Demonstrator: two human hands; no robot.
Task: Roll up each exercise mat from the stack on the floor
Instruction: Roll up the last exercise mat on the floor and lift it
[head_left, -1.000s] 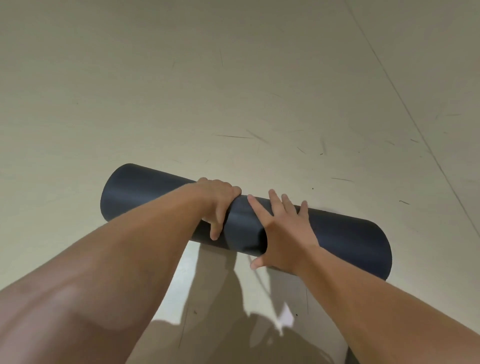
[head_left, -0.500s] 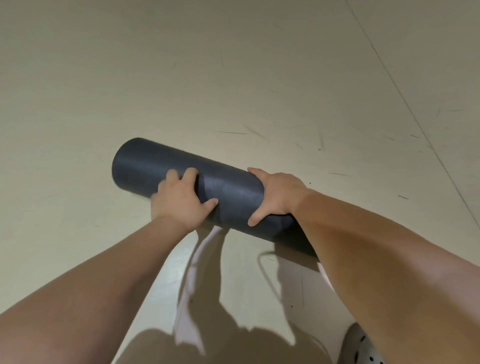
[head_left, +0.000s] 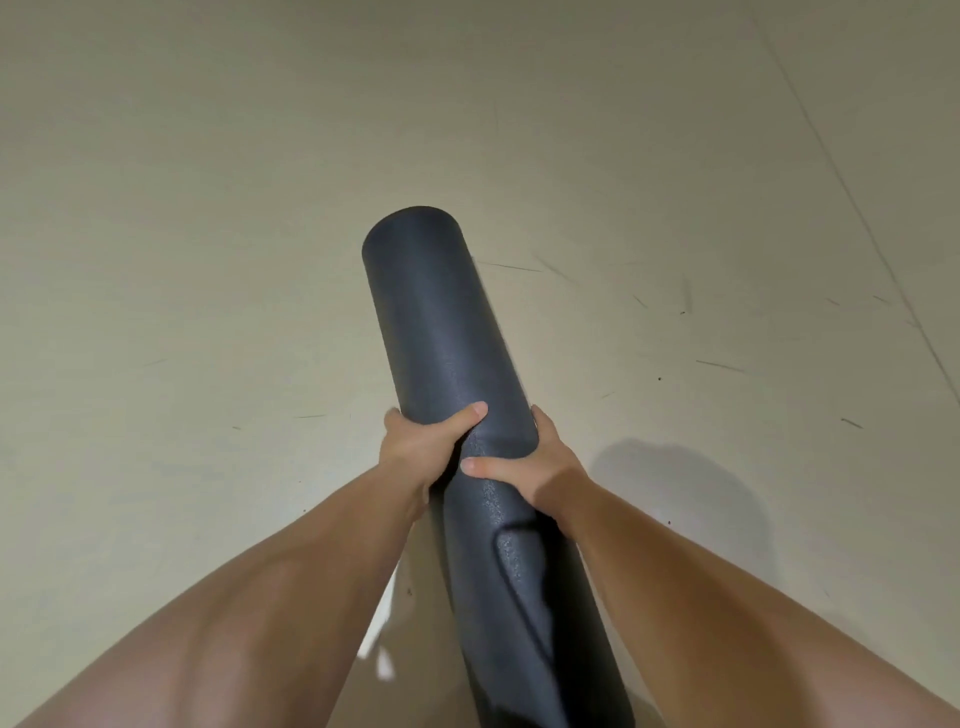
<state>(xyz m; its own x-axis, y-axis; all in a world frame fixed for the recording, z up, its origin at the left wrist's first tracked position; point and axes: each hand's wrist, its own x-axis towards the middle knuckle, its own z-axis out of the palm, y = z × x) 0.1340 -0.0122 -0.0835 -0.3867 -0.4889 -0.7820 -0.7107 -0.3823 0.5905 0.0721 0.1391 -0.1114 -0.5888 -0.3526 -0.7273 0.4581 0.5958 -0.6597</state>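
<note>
A dark navy exercise mat (head_left: 441, 332), rolled into a tight cylinder, points away from me with its far end toward the upper middle of the view. My left hand (head_left: 423, 447) grips its left side, thumb laid across the top. My right hand (head_left: 524, 465) grips its right side just below, thumb pressed on the roll. The mat's loose outer edge shows as a fold near my right forearm. The near end runs out of view at the bottom. The stack of mats is not in view.
Pale beige floor (head_left: 208, 260) with dark scuff marks fills the view. A thin seam line (head_left: 852, 197) runs diagonally at the right. My shadow (head_left: 685, 499) falls on the floor to the right of the roll.
The roll lay crosswise on the floor under my hands; both hands closed around it and swung it round, so it now points lengthwise away from me.
</note>
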